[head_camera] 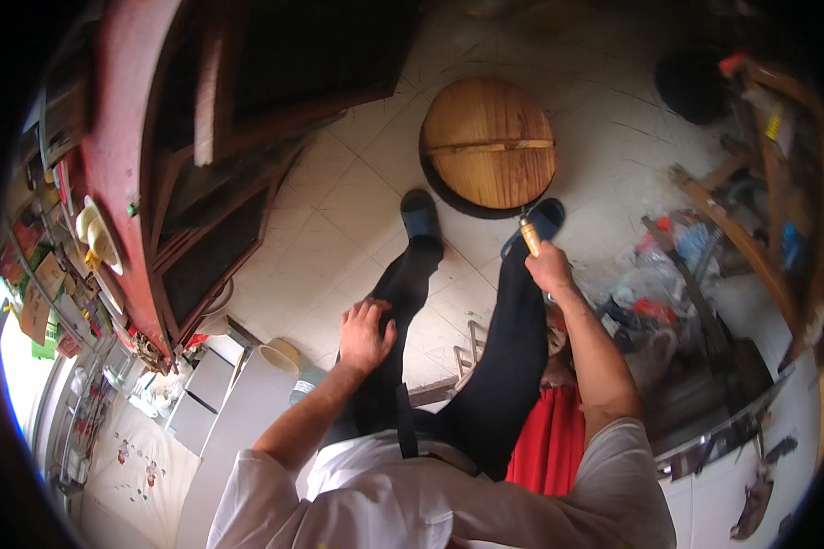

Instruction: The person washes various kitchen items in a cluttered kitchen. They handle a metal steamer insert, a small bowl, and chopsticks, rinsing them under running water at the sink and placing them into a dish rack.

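My right hand (550, 266) is closed around the light wooden handle (530, 237) of a tool. The tool's thin metal end points at the near edge of a round wooden lid (492, 142); whether it touches the lid cannot be told. A raised wooden bar crosses the lid, which rests on a dark round vessel (453, 200) on the tiled floor, just beyond my slippered feet. My left hand (367, 334) lies on my left thigh near the knee, fingers a little apart, holding nothing.
Dark red wooden furniture (120, 137) stands at the left. Plastic bags (659, 285) and a wooden frame (735, 233) are on the right. A dark round object (692, 86) sits at the far right. Beside my right leg hangs a red cloth (551, 439). A beige bowl (280, 356) is at lower left.
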Demonstrator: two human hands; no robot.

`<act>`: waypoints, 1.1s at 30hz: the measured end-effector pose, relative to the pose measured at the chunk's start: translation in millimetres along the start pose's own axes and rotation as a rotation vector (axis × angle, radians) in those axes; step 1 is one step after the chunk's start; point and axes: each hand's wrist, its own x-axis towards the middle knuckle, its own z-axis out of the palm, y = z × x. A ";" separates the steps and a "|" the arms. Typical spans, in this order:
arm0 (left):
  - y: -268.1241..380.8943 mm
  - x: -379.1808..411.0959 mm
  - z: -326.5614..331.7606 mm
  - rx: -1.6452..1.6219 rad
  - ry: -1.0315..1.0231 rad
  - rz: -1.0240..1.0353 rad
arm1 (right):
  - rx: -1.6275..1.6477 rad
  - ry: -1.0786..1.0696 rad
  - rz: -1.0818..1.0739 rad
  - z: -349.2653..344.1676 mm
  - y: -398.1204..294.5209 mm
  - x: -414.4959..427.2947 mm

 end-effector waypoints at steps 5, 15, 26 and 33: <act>52.5 19.2 -20.3 -0.280 0.065 0.217 | 0.027 -0.062 -0.023 -47.2 -4.5 -155.7; 149.3 2.7 -181.6 0.187 0.086 0.371 | 0.181 -0.164 -0.016 -106.4 -72.1 -406.6; 158.8 -161.3 -496.1 -0.158 0.676 0.582 | 0.266 0.010 -0.091 -138.8 -137.7 -485.0; 55.6 -212.1 -536.1 -0.685 0.698 0.335 | 0.460 0.063 -0.034 -171.1 -174.4 -501.5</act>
